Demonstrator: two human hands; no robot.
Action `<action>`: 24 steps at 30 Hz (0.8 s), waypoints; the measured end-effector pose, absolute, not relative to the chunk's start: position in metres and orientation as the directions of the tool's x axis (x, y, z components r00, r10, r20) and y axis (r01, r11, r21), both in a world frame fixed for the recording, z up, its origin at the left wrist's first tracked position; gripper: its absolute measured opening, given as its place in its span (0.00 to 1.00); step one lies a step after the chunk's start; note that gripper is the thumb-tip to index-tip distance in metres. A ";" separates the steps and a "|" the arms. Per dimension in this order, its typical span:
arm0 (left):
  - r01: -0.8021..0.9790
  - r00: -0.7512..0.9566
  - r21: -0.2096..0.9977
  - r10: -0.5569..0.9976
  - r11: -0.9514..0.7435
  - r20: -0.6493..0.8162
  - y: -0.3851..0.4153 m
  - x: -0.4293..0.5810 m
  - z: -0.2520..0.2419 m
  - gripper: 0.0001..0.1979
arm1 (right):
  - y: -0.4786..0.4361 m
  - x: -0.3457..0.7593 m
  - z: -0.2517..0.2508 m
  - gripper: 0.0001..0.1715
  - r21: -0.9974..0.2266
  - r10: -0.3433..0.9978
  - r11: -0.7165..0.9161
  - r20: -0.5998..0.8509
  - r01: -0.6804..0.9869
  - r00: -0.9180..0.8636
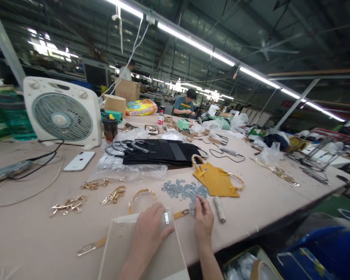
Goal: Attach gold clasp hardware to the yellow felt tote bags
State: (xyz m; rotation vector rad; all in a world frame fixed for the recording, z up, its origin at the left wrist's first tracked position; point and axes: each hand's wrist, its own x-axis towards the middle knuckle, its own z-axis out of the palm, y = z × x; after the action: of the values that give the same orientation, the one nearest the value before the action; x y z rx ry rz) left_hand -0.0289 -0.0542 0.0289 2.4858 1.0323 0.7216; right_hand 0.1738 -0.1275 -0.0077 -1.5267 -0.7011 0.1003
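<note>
My left hand (151, 229) lies across the upper part of a pale flat panel (119, 249), thumb and fingers spread beside a small metal plate (167, 218) near its corner. A yellow strap with a metal buckle (182, 213) sticks out to the right of the panel, and another buckled strap end (91, 246) shows on the left. Behind the panel rises a looped yellow handle (142, 191). My right hand (203, 217) is pinched at the near edge of a pile of small grey metal pieces (185, 189); what its fingertips hold is too small to make out.
Gold hardware (113, 195) lies in piles at left, near a phone (79, 161) and a fan (62, 112). Stacked black pieces (163, 151) lie behind; yellow pieces (217, 179) and a grey roll (219, 209) are at right. A person (184, 104) sits across the table.
</note>
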 end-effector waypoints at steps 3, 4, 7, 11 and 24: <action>0.555 0.605 0.494 0.732 -0.670 0.313 -0.055 -0.029 0.031 0.15 | -0.126 0.218 -0.010 0.29 -0.920 0.321 -0.022 0.365 0.392 0.874; 0.558 0.605 0.490 0.732 -0.670 0.313 -0.055 -0.029 0.032 0.16 | -0.125 0.231 -0.012 0.30 -0.913 0.305 -0.051 0.372 0.406 0.876; 0.561 0.607 0.479 0.729 -0.676 0.318 -0.056 -0.030 0.034 0.16 | -0.122 0.255 -0.018 0.30 -0.897 0.324 -0.105 0.377 0.429 0.868; 0.561 0.610 0.478 0.728 -0.676 0.313 -0.056 -0.029 0.033 0.18 | -0.117 0.262 -0.026 0.29 -0.882 0.394 -0.140 0.369 0.451 0.842; 0.531 0.540 0.454 0.699 -0.716 0.469 -0.034 -0.104 0.029 0.26 | -0.121 0.257 -0.021 0.30 -0.892 0.408 -0.178 0.318 0.416 0.856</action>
State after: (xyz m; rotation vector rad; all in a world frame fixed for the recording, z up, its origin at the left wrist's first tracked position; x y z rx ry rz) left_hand -0.1040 -0.0337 0.0294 2.5224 1.0291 0.9388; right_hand 0.2571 -0.1215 -0.0211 -1.7921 -0.6272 -0.0080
